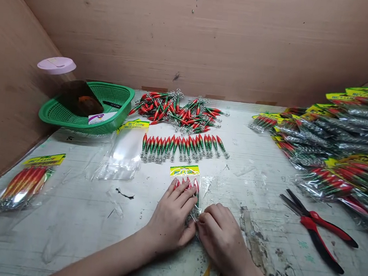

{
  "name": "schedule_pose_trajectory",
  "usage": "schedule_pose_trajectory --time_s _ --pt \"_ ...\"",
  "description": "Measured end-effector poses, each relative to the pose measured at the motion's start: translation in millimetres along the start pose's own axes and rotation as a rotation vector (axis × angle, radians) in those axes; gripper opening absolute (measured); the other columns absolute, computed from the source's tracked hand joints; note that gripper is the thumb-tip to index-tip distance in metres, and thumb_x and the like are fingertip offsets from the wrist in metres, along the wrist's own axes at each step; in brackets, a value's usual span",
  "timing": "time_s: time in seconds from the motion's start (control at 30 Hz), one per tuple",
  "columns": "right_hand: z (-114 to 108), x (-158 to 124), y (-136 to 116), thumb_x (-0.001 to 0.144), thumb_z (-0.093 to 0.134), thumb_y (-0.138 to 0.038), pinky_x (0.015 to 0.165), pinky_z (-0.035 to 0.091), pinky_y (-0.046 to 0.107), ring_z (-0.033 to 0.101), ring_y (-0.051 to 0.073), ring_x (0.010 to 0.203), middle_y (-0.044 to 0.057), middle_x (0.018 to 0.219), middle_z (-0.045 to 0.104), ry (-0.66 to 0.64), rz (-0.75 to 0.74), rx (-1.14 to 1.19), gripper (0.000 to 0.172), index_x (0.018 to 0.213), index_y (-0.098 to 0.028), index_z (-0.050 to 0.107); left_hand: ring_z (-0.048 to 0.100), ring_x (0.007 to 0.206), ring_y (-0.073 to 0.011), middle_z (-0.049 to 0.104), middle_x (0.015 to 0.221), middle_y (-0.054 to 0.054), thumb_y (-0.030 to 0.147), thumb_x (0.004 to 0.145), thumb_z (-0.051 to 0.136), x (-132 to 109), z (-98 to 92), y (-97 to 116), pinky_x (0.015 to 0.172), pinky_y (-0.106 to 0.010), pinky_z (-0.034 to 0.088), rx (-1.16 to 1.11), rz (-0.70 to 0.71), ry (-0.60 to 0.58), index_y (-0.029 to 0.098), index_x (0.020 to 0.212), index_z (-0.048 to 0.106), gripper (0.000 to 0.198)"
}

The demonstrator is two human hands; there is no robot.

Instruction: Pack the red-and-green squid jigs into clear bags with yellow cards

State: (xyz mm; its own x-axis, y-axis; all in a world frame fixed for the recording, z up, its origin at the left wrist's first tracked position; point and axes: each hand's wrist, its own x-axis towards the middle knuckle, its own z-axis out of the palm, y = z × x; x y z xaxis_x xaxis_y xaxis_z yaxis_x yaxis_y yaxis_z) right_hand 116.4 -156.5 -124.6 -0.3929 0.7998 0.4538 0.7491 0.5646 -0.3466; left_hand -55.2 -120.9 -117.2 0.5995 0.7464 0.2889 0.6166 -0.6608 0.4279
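A clear plastic bag (184, 170) with a yellow-green header lies in front of me, holding several red and green fishing lures. Flat across its middle rests my left hand (170, 217), fingers stretched out over the lures. My right hand (222, 233) is closed in a pinch at the bag's lower right edge; the fingertips are partly hidden. Just beyond the bag is a row of loose lures (184, 148) lined up side by side. A tangled pile of lures (180, 111) with metal hooks lies farther back.
Left of the row are flat header bags (123, 156). A green basket (117, 120) holds a lidded cup (82, 95) and a card. At far left lies a filled packet (30, 184). Red-black pliers (318, 229) lie at right, before heaped packets (340, 135). Wooden walls surround the table.
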Motion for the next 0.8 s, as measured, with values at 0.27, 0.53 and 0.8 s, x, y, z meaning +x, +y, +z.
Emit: schedule_pose_trajectory --time_s 0.27,0.53,0.8 --pt "-1 2 -1 0.089 0.043 -0.01 0.061 0.034 0.028 0.044 0.017 0.069 0.004 0.073 0.051 -0.013 0.041 -0.036 0.017 0.076 -0.018 0.051 0.046 0.126 -0.033 0.053 0.131 -0.02 0.016 0.068 0.053 3 3.0 2 0.104 -0.052 0.039 -0.065 -0.056 -0.008 0.012 0.104 0.058 0.037" --pt "-5 3 0 0.092 0.041 -0.01 0.062 0.033 0.029 0.04 0.017 0.068 0.004 0.071 0.051 -0.015 -0.073 -0.112 0.022 0.076 -0.016 0.054 0.02 0.142 -0.033 0.031 0.151 -0.017 0.028 0.078 0.059 -10 -17.1 -17 0.11 -0.063 0.022 -0.008 0.062 -0.232 0.016 0.141 0.033 0.069" --pt "-8 9 0 0.093 0.036 -0.01 0.062 0.034 0.03 0.04 0.017 0.065 0.004 0.066 0.05 0.011 -0.187 -0.128 0.033 0.066 -0.018 0.053 0.027 0.139 -0.032 0.034 0.149 -0.017 0.026 0.082 0.057 -20 -16.7 -20 0.11 -0.06 0.025 0.022 0.032 -0.156 0.017 0.141 0.034 0.064"
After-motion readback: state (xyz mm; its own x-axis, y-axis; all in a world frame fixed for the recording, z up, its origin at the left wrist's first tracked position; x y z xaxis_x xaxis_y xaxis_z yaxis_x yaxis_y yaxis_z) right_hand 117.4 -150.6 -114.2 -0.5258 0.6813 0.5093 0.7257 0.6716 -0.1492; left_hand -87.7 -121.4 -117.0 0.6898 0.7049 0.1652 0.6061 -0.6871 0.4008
